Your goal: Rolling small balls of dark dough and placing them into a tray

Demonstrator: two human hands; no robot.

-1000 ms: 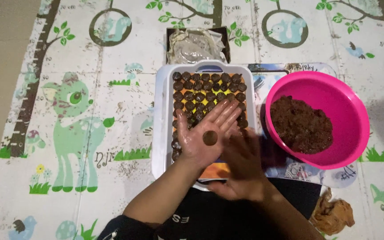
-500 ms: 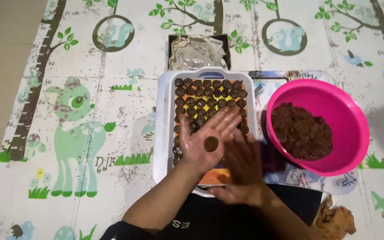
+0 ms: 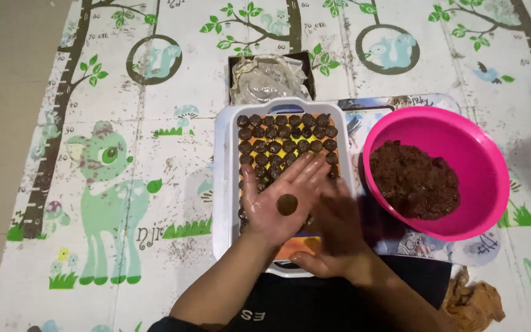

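My left hand (image 3: pixel 281 200) is held flat, palm up, over the white tray (image 3: pixel 224 184), with a small round brown ball (image 3: pixel 287 204) resting in the palm. My right hand (image 3: pixel 338 230) sits just to its right and a little lower, fingers together, touching the left hand's edge and holding nothing that I can see. Several rows of dark brown balls (image 3: pixel 284 136) fill the far part of the tray on an orange lining. A pink bowl (image 3: pixel 490 166) to the right holds a mound of dark brown mixture (image 3: pixel 414 179).
A dark box with a crumpled clear plastic bag (image 3: pixel 268 77) stands behind the tray. A brown crumpled cloth (image 3: pixel 473 301) lies at the lower right. Everything rests on a play mat (image 3: pixel 112 184) printed with animals and trees; bare floor shows at the far left.
The view has shifted slightly. My right hand has slid off the left palm to the right, leaving the ball uncovered in the open left palm.
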